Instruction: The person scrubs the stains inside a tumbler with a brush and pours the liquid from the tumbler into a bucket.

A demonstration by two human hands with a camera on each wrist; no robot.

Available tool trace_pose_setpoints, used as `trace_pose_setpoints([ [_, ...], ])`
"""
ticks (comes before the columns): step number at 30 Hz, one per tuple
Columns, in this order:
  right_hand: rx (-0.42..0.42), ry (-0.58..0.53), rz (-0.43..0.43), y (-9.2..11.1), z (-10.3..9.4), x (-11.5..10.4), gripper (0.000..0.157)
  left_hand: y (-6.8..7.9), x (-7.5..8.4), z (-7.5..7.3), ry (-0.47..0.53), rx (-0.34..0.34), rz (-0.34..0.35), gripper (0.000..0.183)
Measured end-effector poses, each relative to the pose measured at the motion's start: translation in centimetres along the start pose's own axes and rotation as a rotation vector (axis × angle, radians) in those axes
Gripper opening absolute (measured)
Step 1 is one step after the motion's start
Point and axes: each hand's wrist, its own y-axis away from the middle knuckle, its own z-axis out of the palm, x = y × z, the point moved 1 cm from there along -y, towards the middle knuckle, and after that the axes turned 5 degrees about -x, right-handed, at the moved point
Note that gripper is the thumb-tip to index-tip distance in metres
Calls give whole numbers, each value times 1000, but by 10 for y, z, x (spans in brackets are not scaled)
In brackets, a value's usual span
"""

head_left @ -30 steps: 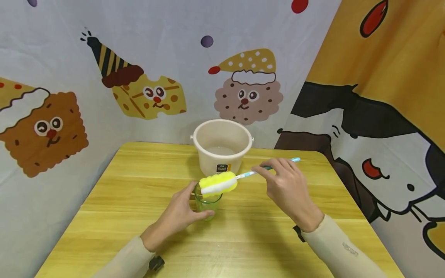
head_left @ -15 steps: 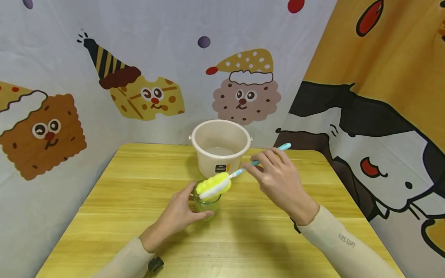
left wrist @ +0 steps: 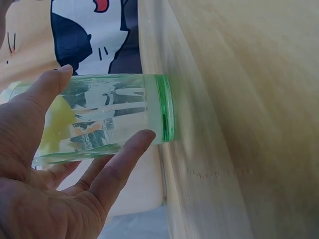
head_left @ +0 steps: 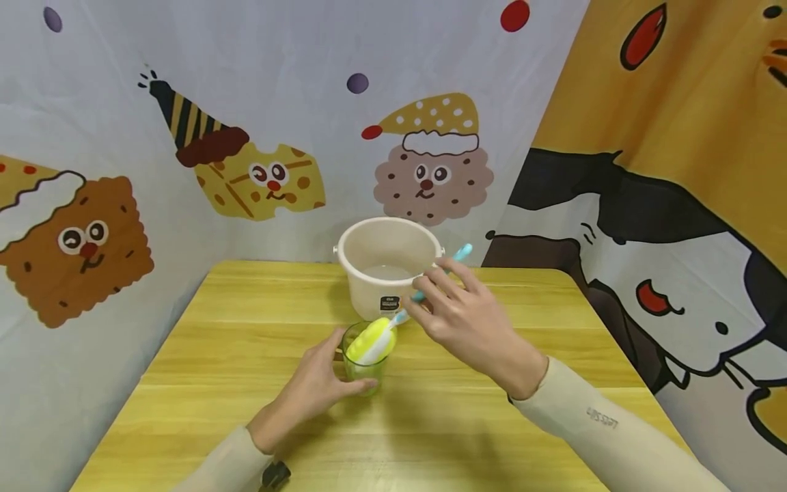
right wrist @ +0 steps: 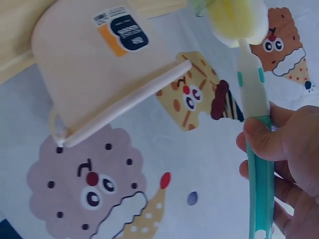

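Observation:
A clear green glass [head_left: 365, 378] stands upright on the table, and my left hand [head_left: 316, 379] holds it round its left side. In the left wrist view the thumb lies on one side of the glass [left wrist: 114, 112] and the fingers on the other. My right hand [head_left: 458, 311] grips the teal and white handle [right wrist: 260, 174] of a sponge bottle brush. The brush's yellow and white sponge head [head_left: 372, 342] is tilted, its lower end inside the mouth of the glass and its upper end above the rim. Yellow shows through the glass wall in the left wrist view.
Just behind the glass, a cream bucket [head_left: 363, 290] with a label stands on the wooden table [head_left: 246, 307]. Cloth printed with cartoon figures [head_left: 258, 181] hangs behind the table's back edge and along the right side.
My right hand has moved left and tilted the brush steeper, bringing its sponge head from over the rim down into the mouth of the glass. The left hand stays on the glass.

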Motion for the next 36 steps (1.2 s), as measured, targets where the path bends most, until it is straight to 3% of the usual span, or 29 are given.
trace_pose_setpoints([
  [8,-72,81,-98,-15,-6,-7,22,1,0,1,-4,8,20,89],
  [19,-80,110,-236,-39,-5,-22,16,1,1,0,-11,-4,13,89],
  [30,-126,115,-312,-45,3,-33,21,0,0,-2,-14,3,44,87],
  [36,-143,93,-335,-47,8,-35,12,-1,0,-2,-12,-5,73,85],
])
